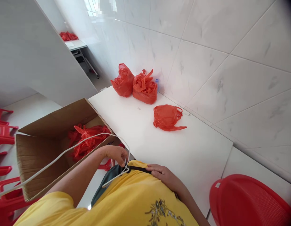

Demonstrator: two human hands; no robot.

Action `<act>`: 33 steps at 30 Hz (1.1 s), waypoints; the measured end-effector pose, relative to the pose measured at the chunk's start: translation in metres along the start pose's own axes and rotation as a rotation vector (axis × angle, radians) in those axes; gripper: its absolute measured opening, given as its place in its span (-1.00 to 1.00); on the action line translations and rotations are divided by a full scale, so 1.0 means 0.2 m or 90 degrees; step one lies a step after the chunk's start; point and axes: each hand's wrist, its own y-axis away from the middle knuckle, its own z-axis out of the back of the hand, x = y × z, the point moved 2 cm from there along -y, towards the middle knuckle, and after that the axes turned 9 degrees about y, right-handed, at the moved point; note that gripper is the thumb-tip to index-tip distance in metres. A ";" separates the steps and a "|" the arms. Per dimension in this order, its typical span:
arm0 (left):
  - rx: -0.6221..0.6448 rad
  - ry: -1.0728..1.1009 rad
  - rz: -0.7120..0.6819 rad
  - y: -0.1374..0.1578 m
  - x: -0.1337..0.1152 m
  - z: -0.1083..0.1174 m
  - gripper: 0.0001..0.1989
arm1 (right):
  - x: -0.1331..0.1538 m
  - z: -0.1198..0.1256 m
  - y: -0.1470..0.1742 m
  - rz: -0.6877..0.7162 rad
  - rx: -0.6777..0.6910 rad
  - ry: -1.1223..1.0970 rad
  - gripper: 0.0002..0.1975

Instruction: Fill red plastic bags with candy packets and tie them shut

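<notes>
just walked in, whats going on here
Someone in a yellow shirt has their left hand by a white cable at the waist, grip unclear; the right hand rests at a black strap there. Red plastic bags lie loose in a cardboard box, while two stuffed red bags and a flatter one sit on the white table.

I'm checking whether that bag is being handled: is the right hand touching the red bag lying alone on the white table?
Apart. The head view plainly shows a stretch of white tabletop between the right hand and the red bag.
</notes>
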 end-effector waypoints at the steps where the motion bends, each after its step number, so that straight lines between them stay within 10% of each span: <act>1: 0.003 -0.001 0.000 0.00 0.00 0.00 -0.65 | 0.01 0.00 0.00 -0.001 0.002 0.003 -0.49; 10: -0.054 0.025 -0.004 -0.10 -0.01 -0.01 -0.63 | 0.05 0.01 -0.04 0.019 0.007 -0.047 -0.44; 17: -0.159 0.481 -0.249 -0.15 -0.01 0.01 -0.54 | 0.06 0.00 -0.04 0.040 0.010 -0.045 -0.45; 24: 0.015 0.521 -0.381 0.02 -0.03 0.07 -0.58 | 0.04 -0.01 -0.03 0.013 0.010 -0.063 -0.50; 33: -0.038 0.522 -0.516 0.34 -0.27 0.14 -0.79 | 0.20 0.03 -0.09 0.009 0.082 -0.013 -0.49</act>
